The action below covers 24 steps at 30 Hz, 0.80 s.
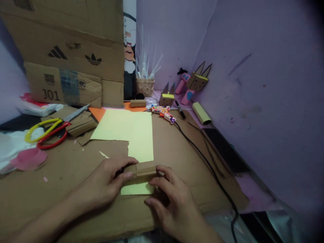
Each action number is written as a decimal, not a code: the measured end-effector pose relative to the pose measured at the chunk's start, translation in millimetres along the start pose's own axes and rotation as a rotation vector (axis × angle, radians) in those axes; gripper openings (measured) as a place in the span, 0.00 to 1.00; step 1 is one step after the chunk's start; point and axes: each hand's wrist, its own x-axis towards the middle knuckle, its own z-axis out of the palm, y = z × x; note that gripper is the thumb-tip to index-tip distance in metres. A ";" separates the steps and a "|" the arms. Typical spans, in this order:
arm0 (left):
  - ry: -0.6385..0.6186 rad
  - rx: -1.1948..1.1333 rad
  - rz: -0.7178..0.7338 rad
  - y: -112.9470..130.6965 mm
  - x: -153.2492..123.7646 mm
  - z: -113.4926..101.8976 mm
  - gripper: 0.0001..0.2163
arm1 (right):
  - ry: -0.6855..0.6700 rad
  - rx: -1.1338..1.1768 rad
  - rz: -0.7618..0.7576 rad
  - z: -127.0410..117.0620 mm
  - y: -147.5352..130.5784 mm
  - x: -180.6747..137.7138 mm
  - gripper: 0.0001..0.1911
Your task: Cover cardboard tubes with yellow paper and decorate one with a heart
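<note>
A brown cardboard roll (146,170) lies crosswise on the narrow strip of a pale yellow paper sheet (140,150). My left hand (112,179) grips the roll's left end between thumb and fingers. At its right end, my right hand (170,192) holds the roll with bent index and middle fingers. The right thumb sits lower, apart from the roll. The paper's near end shows below the roll, and its wider part spreads away from me over the cardboard work surface (177,152).
Scissors (54,131) with yellow and red handles lie left on cardboard scraps. A patterned glue gun (164,113) trails a black cable (202,153) down the right side. Behind stand a basket of white sticks (145,86) and a small eared cardboard head (167,98). A yellow-covered tube (201,113) lies by the wall.
</note>
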 end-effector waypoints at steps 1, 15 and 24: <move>0.002 -0.004 -0.003 1.1 0.3 -0.4 0.11 | 0.018 -0.039 -0.026 1.5 -0.4 -1.1 0.13; -0.020 0.006 0.094 -1.1 -0.8 -3.9 0.11 | 0.106 -0.442 -0.133 15.8 8.8 -5.1 0.10; -0.011 -0.043 0.037 0.2 -0.3 -4.0 0.11 | 0.099 -0.299 -0.145 12.4 6.2 1.1 0.07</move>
